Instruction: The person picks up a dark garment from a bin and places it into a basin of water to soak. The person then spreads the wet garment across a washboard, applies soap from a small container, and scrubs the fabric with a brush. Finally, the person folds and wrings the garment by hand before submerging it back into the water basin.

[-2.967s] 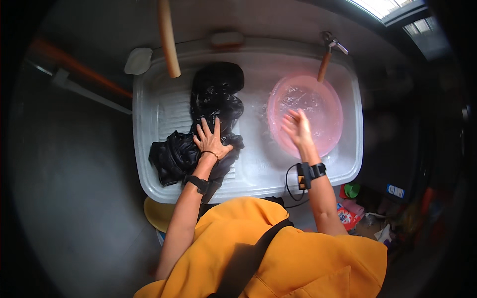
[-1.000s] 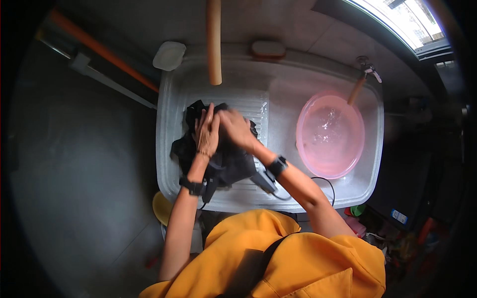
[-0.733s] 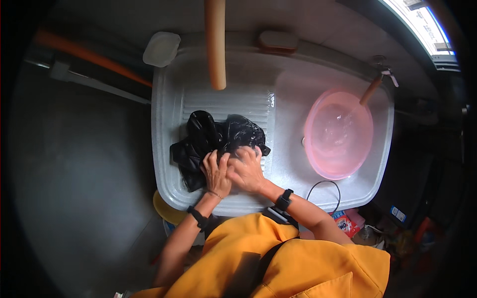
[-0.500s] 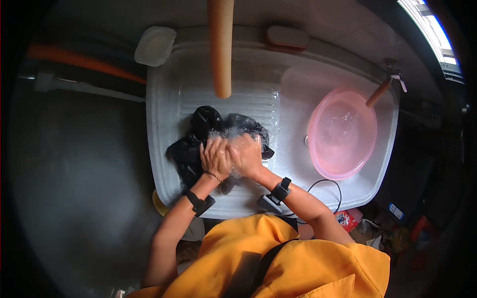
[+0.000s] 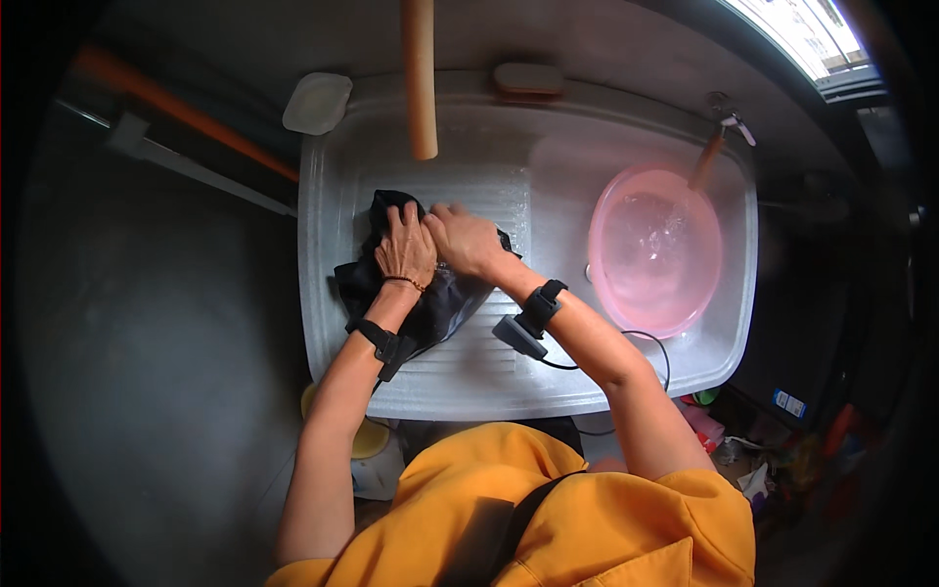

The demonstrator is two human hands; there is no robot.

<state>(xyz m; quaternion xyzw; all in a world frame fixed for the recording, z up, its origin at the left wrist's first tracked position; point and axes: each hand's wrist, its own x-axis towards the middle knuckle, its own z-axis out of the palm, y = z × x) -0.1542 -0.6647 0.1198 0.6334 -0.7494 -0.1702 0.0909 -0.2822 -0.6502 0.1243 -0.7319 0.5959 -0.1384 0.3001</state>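
Observation:
Wet black cloth (image 5: 440, 311) lies bunched on the ribbed washboard part (image 5: 489, 360) of a grey sink (image 5: 562, 245). On its upper left, my left hand (image 5: 406, 247) presses down, fingers bent over a dark fold with small gaps between them. Close beside it, my right hand (image 5: 466, 242) is closed on the same cloth, knuckles up. The cloth under both palms is hidden. One loose end sticks out left of my left wrist, and a wide part hangs down between my forearms.
Right in the sink stands a pink basin (image 5: 655, 254) holding water, beneath a tap (image 5: 729, 125) with a hose. A pale pipe (image 5: 419, 88) hangs over the washboard. On the back rim are a white dish (image 5: 318, 103) and a brush-like block (image 5: 528, 80). A black cable (image 5: 657, 342) loops by my right forearm.
Both hands have moved away from me, up the washboard. The cloth's near part now stretches toward me between my forearms, and the foam around my fingers is gone from sight.

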